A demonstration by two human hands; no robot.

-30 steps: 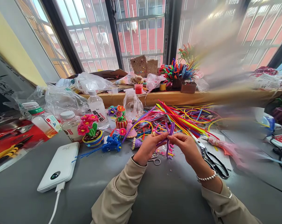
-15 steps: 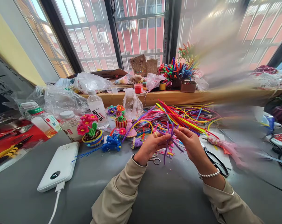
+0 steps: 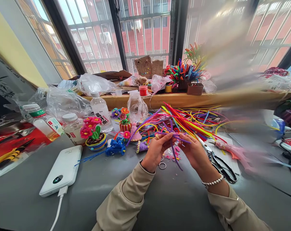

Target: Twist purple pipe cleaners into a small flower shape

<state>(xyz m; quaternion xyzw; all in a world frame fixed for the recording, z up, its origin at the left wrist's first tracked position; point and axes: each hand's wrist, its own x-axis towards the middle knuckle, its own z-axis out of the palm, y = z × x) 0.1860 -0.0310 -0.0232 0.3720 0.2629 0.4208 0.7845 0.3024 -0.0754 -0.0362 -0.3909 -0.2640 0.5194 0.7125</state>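
Several purple pipe cleaners [image 3: 176,157], crossed at the middle with their ends sticking out in different directions, hang above the grey table between my hands. My left hand [image 3: 157,149] is closed, pinching them near the crossing between thumb and fingers. From the other side, my right hand [image 3: 193,153] is closed with its fingertips on one of the purple ends. Small scissors [image 3: 162,165] lie under my left hand, mostly hidden. Behind the hands spreads a heap of loose colourful pipe cleaners [image 3: 184,123], beside pink scraps [image 3: 171,154].
Large black-handled scissors [image 3: 224,168] and a pink glue gun [image 3: 234,152] lie to the right. At left are a white power bank [image 3: 61,170] with its cable, a pipe-cleaner flower pot [image 3: 95,142], a blue pipe-cleaner piece [image 3: 115,147] and bottles [image 3: 101,112]. A blur covers the right side.
The purple pipe cleaners have turned in my hands, and one end now points to the right. My right hand has moved slightly lower, its fingers shifting away from the crossing.
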